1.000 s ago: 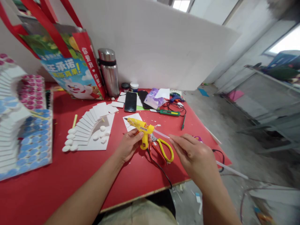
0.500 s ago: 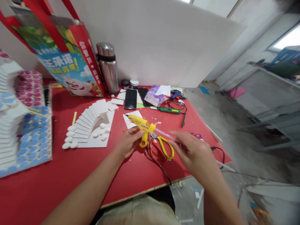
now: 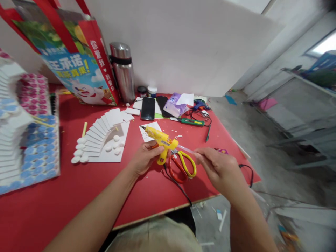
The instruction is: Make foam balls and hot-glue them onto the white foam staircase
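Observation:
My left hand [image 3: 145, 159] is closed round the handle of a yellow hot glue gun [image 3: 160, 141], its nozzle pointing up and left over a white paper scrap. A clear glue stick [image 3: 186, 149] sticks out of the gun's back end, and my right hand [image 3: 220, 168] pinches its free end. Red and yellow scissors [image 3: 181, 165] lie on the red table [image 3: 78, 182] just under the gun. The gun's black cord [image 3: 178, 187] runs off the table's front edge.
A fan of white foam steps with white pebbles [image 3: 103, 138] lies left of the gun. Behind are a steel flask [image 3: 122, 75], a printed shopping bag [image 3: 70, 59], a phone [image 3: 147, 108], tissues [image 3: 174, 106] and a green tool [image 3: 190, 121]. A blue-and-pink dotted model [image 3: 26, 133] stands at far left.
My right hand has slid in along the glue stick toward the gun, so less of the stick shows. The left hand and gun have stayed almost in place.

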The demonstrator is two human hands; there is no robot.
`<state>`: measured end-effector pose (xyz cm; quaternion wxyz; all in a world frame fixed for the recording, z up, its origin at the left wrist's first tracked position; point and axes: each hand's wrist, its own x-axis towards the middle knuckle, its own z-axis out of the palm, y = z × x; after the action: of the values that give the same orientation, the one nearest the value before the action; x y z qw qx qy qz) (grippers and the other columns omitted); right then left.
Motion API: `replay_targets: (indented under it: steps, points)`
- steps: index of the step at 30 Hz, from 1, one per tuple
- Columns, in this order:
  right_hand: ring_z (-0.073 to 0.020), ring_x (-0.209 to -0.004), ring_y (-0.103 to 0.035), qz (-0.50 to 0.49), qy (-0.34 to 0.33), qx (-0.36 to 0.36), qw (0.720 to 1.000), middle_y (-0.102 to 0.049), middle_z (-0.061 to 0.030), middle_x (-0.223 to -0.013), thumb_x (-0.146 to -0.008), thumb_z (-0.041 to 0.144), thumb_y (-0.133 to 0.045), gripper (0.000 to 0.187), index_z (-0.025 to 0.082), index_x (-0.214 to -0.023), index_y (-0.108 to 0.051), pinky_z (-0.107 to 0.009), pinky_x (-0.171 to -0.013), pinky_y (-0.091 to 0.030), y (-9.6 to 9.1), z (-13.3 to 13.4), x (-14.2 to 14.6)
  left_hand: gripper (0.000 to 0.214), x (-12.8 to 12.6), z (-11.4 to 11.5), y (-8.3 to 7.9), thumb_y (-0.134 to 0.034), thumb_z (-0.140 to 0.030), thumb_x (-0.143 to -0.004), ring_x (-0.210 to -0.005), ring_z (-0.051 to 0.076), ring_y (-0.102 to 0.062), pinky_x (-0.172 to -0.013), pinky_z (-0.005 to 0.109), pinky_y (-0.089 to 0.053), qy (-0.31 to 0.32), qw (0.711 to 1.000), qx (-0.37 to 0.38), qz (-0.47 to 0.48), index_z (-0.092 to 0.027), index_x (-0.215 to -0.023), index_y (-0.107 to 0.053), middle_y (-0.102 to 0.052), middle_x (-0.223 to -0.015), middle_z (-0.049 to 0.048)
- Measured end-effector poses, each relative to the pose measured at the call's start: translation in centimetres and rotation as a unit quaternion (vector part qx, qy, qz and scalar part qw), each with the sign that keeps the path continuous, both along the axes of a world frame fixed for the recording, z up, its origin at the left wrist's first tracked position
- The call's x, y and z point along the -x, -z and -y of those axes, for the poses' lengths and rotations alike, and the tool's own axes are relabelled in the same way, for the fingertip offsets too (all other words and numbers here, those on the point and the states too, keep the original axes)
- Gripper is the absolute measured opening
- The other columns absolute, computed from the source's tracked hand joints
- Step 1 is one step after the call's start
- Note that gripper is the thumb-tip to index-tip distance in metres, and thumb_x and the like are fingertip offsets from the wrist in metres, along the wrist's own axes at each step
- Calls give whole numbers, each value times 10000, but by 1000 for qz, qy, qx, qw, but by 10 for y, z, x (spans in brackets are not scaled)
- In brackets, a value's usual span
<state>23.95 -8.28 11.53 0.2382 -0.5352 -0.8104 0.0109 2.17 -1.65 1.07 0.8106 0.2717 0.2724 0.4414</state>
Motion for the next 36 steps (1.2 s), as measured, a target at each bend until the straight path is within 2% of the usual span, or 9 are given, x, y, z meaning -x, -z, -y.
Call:
replay_targets:
  steps: [9,15,23,26,29,31,33,35,36]
  points:
    - [-154,-746,-714,-20,3,-56,998,-751,-46,-839,-964,124,-644,58,162,-961,-689,-235,-688,-498,14,0,6,382,-4,4,5,-926,-364,-689,-738,213,-743,-682,307,-584,8,1000,-22,-6,-116,-945,-787,-782,-844,101]
    - [-177,-795,-725,7,-11,-22,1000,-775,-58,-930,-997,180,-615,106,169,-1019,-718,-269,-720,-503,10,-2,1,386,-3,3,7,-928,-367,-682,-743,220,-747,-694,322,-593,12,1000,-23,-12,-126,-954,-795,-791,-870,112]
    - [-201,-750,-718,38,-4,1,999,-754,-70,-868,-1027,240,-568,165,155,-999,-707,-304,-660,-484,13,-8,0,387,-6,5,6,-921,-361,-697,-754,226,-753,-704,328,-609,14,1000,-18,-4,-111,-960,-786,-787,-858,120]
    - [-216,-795,-716,40,-5,-46,998,-758,-80,-906,-1015,212,-580,135,159,-1033,-703,-326,-718,-518,12,-15,5,359,-10,5,6,-900,-343,-732,-787,228,-760,-726,329,-614,-3,1000,0,22,-115,-973,-763,-785,-872,113]
    - [-275,-992,-704,33,13,-146,989,-749,-131,-1066,-973,172,-629,186,167,-1149,-686,-409,-872,-538,9,-14,15,347,-13,4,8,-893,-327,-744,-806,228,-764,-725,319,-610,-31,998,17,44,-117,-972,-738,-785,-895,109]
    - [-267,-990,-697,-9,17,-201,979,-741,-128,-1055,-939,146,-663,192,184,-1125,-692,-409,-886,-542,9,-8,23,359,-13,2,8,-901,-327,-731,-800,229,-766,-722,317,-610,-43,998,27,46,-115,-965,-731,-785,-893,106]
    - [-215,-835,-699,-59,-4,-164,985,-739,-79,-902,-934,153,-670,70,198,-975,-704,-344,-787,-552,16,-1,30,374,-11,1,8,-910,-331,-717,-793,220,-767,-738,312,-609,-50,997,31,45,-113,-964,-733,-787,-892,101]
    - [-197,-747,-695,-82,-9,-9,997,-735,-56,-818,-960,247,-662,85,198,-904,-704,-313,-707,-545,30,1,35,382,-11,1,8,-915,-345,-710,-797,218,-767,-761,312,-607,-48,998,26,42,-107,-952,-740,-786,-874,99]
    - [-219,-781,-707,-91,14,57,994,-751,-71,-858,-956,323,-672,141,188,-968,-712,-328,-714,-553,38,0,37,388,-11,2,7,-918,-353,-704,-802,223,-768,-772,316,-605,-43,998,22,41,-103,-944,-743,-786,-860,101]
